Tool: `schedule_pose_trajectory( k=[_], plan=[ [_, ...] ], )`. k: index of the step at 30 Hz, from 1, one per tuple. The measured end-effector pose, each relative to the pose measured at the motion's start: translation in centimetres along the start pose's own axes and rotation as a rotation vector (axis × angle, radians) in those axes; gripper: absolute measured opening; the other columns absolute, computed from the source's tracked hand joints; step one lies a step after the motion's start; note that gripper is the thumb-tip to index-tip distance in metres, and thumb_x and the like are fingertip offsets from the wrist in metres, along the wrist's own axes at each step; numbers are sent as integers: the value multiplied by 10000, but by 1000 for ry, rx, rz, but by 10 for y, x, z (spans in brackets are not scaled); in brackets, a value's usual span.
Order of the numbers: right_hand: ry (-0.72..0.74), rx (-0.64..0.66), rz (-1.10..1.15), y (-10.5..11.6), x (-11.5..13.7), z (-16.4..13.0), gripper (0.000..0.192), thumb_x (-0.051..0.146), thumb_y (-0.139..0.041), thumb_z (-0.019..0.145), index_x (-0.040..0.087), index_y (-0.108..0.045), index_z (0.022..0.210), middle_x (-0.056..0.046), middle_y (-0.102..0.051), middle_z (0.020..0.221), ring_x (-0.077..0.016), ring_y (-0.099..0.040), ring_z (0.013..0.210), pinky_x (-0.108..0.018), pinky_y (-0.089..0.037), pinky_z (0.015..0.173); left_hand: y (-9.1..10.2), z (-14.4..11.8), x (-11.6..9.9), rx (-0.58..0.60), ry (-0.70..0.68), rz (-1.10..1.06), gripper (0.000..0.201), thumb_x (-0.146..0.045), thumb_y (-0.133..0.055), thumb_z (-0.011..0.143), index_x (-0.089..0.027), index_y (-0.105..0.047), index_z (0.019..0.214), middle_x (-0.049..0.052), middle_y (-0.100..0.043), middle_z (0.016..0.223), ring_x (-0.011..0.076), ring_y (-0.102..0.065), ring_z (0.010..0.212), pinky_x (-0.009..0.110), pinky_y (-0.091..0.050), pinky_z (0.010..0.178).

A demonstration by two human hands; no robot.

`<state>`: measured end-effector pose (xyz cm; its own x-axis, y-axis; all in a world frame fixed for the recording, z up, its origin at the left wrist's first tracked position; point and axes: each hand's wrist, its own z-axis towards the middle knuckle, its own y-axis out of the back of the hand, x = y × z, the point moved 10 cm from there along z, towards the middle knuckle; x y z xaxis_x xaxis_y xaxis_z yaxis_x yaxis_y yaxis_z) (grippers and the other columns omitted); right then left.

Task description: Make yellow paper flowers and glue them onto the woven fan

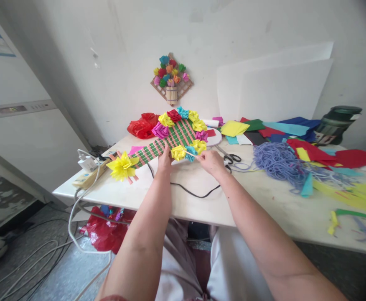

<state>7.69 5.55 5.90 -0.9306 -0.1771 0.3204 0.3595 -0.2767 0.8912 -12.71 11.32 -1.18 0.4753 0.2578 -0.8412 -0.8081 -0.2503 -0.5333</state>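
Note:
My left hand [164, 160] is closed on the lower edge of a woven green and pink craft panel [153, 154], holding it tilted above the table. Yellow, magenta, red and blue paper flowers ring the panel's wide right end, and a large yellow paper flower [122, 166] sits at its narrow left end. Pinched in my right hand [212, 162] is a thin pale stick [189, 154], its tip at the yellow flower [179, 153] beside my left hand. A blue flower [190, 153] lies just behind the stick.
Black-handled scissors [232, 159], a tangle of purple yarn [278, 163] and coloured paper sheets [277, 127] lie to the right. A dark green bottle [338, 125] stands behind them. A power strip [87, 177] sits at the left edge, and a black cable [195, 195] crosses the table.

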Motion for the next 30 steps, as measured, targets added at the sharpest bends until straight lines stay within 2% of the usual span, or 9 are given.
schedule_pose_trajectory(
  k=[12,19,30],
  plan=[
    [-3,-29,-64,6,-1,-3,311,397,-468,863,212,-716,889,-92,-714,904,-217,-636,866,-284,-413,691,-1,-1,0,6,8,-9,415,-529,-663,706,-192,-576,932,24,-636,794,151,-639,726,277,-513,658],
    [7,-30,-56,6,-1,-1,287,408,-498,848,226,-716,883,-72,-720,910,-211,-638,876,-276,-415,685,-1,1,1,12,4,-12,399,-522,-667,707,-184,-593,904,31,-638,801,162,-640,731,284,-513,640],
    [39,-57,-121,7,6,-4,304,392,-468,867,214,-711,905,-94,-709,883,-225,-638,857,-296,-422,689,-2,0,0,15,6,-6,387,-522,-671,706,-188,-606,891,29,-655,775,152,-640,707,268,-514,635]
  ],
)
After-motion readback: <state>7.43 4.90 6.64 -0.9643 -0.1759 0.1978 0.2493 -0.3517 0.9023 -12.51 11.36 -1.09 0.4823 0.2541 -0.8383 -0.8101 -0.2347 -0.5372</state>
